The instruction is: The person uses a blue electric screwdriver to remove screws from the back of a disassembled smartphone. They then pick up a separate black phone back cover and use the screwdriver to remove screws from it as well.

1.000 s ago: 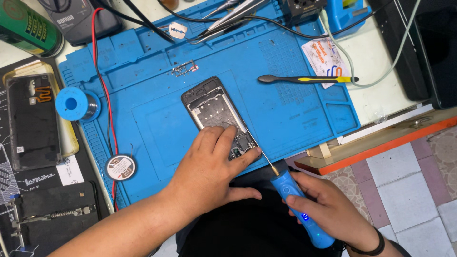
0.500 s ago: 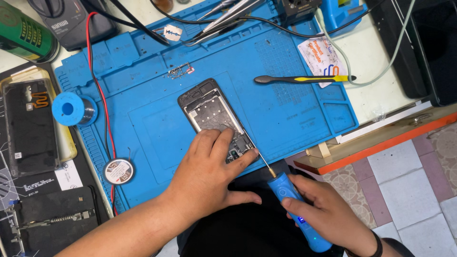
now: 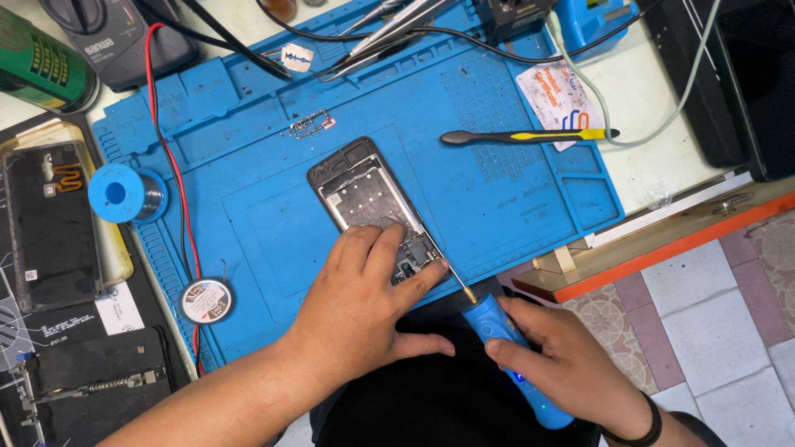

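An opened phone frame with bare metal inside lies slanted on the blue work mat. My left hand presses on its near end, fingers spread over the lower part of the phone. My right hand grips a blue electric screwdriver. Its thin bit points up-left and touches the phone's lower right edge next to my left index finger.
On the mat lie a black and yellow tool, small metal parts, a blue solder spool and a round tin. Tweezers and cables lie at the back. Dark phone panels sit left. An orange table edge runs right.
The view has shifted slightly. My left hand stays on the phone, and the screwdriver bit remains at the phone's lower right edge.
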The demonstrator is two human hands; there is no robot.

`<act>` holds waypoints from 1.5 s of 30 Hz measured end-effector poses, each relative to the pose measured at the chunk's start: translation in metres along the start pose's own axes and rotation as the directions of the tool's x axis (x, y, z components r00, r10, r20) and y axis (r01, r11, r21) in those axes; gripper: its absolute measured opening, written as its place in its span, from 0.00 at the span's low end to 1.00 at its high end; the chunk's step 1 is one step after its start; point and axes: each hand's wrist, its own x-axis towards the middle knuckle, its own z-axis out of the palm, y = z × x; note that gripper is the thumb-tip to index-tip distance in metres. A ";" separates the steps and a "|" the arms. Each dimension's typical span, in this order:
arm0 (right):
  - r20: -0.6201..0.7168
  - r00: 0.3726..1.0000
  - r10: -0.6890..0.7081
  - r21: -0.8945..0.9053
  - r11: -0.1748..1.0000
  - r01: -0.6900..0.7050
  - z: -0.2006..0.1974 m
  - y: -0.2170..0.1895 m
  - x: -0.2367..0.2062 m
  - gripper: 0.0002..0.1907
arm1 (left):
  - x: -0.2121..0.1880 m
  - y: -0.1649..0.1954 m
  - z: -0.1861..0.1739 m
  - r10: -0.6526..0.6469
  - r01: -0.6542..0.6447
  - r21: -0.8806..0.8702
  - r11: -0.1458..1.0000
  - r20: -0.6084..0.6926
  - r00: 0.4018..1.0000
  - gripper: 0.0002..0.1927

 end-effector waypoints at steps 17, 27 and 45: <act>-0.046 0.999 -0.014 0.003 1.000 0.014 0.006 -0.006 0.007 0.10 | 0.004 0.002 -0.001 -0.033 0.033 -0.001 0.999 -0.001 0.999 0.44; -0.057 0.998 -0.003 -0.056 0.998 0.000 0.004 -0.004 -0.002 0.10 | 0.002 0.002 -0.002 -0.013 0.013 0.005 1.000 -0.029 0.999 0.44; -0.097 0.995 -0.030 -0.112 0.994 0.019 0.006 -0.013 0.003 0.14 | 0.003 0.005 -0.001 -0.053 0.052 -0.023 0.998 -0.024 0.998 0.45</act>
